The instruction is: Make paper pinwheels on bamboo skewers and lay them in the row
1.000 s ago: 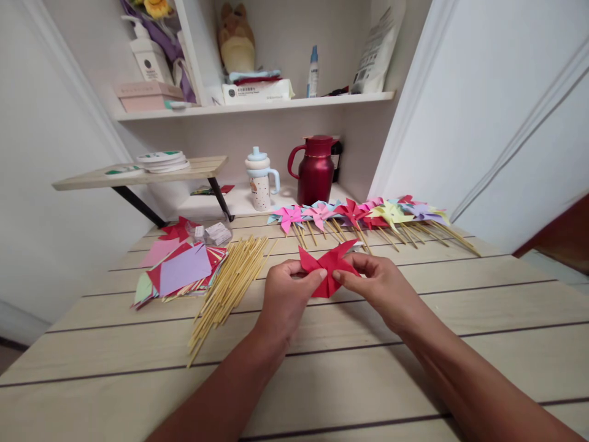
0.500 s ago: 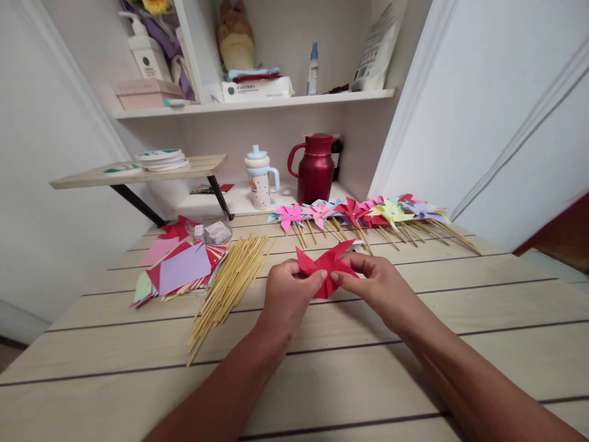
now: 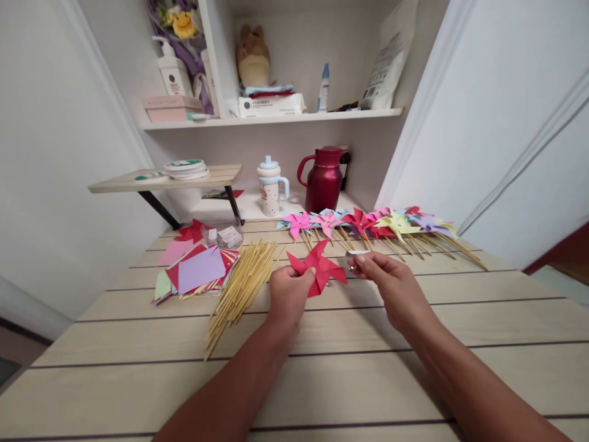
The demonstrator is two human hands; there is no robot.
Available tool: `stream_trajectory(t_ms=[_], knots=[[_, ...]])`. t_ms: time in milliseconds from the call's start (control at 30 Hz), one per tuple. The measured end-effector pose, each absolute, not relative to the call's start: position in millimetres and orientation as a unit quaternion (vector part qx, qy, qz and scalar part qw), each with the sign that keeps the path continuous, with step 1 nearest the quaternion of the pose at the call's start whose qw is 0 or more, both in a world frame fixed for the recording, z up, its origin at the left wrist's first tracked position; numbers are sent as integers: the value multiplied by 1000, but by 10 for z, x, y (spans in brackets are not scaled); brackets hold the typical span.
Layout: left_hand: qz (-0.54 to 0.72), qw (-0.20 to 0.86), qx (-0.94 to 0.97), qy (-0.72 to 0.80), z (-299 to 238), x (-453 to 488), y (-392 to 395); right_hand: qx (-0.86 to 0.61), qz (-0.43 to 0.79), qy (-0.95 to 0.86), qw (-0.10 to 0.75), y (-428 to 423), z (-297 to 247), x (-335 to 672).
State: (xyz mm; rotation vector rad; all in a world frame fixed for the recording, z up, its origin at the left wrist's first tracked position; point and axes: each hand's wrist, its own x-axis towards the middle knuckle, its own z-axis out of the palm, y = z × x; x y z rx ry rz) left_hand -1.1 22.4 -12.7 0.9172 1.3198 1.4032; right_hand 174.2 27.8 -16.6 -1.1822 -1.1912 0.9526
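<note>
Thumb and fingers of the left hand (image 3: 289, 293) are pinched firmly on the red pinwheel (image 3: 324, 269), gripping it near the middle and along its left side. The right hand (image 3: 398, 285) has released the paper; in the views up to half a second ago both thumbs pressed at its centre. It has since shifted right, and its thumb and forefinger are nearly together at a small pale item (image 3: 352, 252) with a shiny part below. Whether these fingers grip it or merely touch it cannot be told.

Consequence, in my judgement: the folded shape now depends on the left pinch alone — the blades stand spread and the centre appears gathered, though its fastening cannot be confirmed. Should that pinch slacken, the folds could spring open.

The red pinwheel is held over the table (image 3: 368, 380), in front of the person, its right-hand tip just beside the pale item. Left of the left hand lies a loose bundle of sticks (image 3: 243, 282); beyond that, a pile of paper squares (image 3: 200, 270) with a lilac sheet on top, and clear packets (image 3: 229, 236) behind. Across the back, to the right, lies a row of coloured pinwheels (image 3: 399, 224), sticks toward the person. A red flask (image 3: 324, 184) and a lidded cup (image 3: 270, 193) stand behind.
</note>
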Motion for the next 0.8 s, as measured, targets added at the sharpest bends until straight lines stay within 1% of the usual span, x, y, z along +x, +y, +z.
stream_trajectory(t_ms=[100,233,367,667,800], knots=[[595,474,357,542,-147,-86,288,-530,373,-526,550,310,-210,1773],[631,469,319,528,-141,-173,353,-564,354,-571,480,357,-341,1739],[656,474,291,510,-145,-212,399,-574,326,-615,431,413,-472,1699],[666,497,267,488,-201,-175,439,-596,234,-682,354,510,-569,1695],[664,502,269,485,-187,-162,399,-596,211,-705,321,568,-595,1664]])
